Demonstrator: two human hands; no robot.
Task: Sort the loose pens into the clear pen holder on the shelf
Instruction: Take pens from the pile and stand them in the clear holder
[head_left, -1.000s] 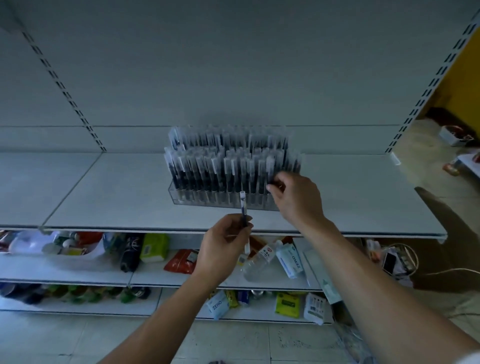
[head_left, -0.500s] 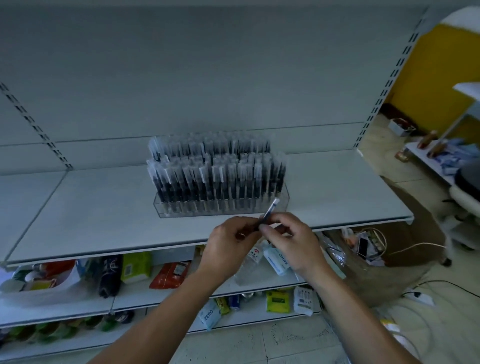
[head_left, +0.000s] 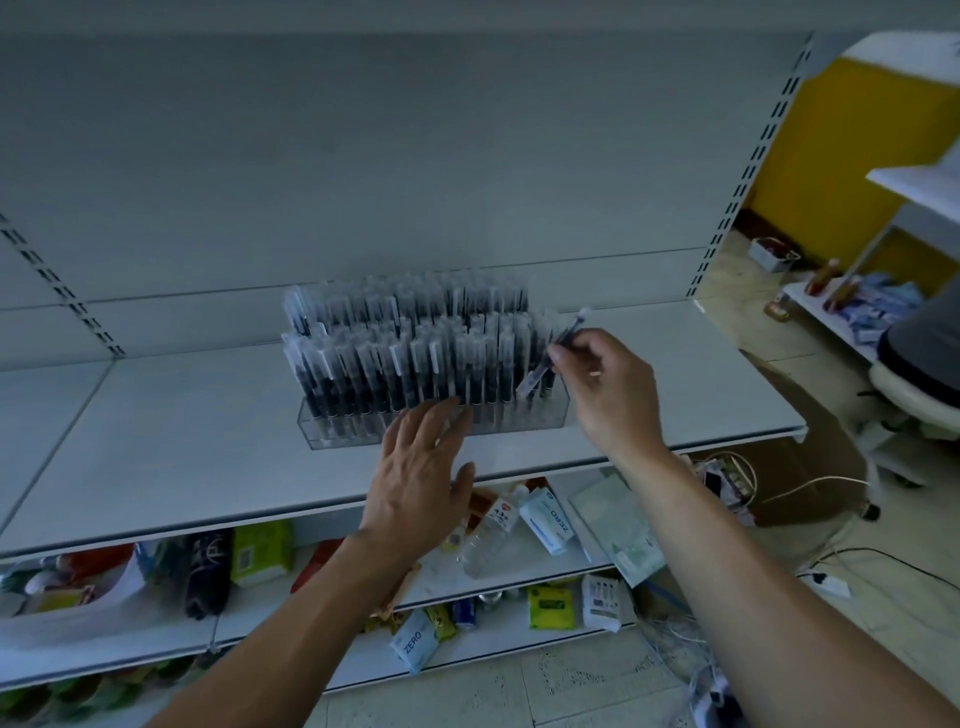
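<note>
Head view: my right hand (head_left: 608, 395) pinches one pen (head_left: 574, 325) at mid-barrel, tilted above the right end of the nearly full clear pen holder (head_left: 332, 434). My left hand (head_left: 421, 478) is flat, fingers straight against the holder's front wall. The pen looks light, stiff and smooth, so mid-barrel is the place to grip. The white shelf (head_left: 182, 441) appears slick. Lower shelves carry clutter.

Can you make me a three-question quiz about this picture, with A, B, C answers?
1. Where is the pen the right hand pinches? A) right end of the clear pen holder B) on the floor C) its left end
2. What colour is the wall at far right? A) red B) yellow C) green
3. How is the left hand? A) fist B) gripping a bottle C) open, fingers straight
Answers: 1A, pen tilts at that end; 2B, plainly yellow; 3C, straight fingers by the holder's front.
</note>
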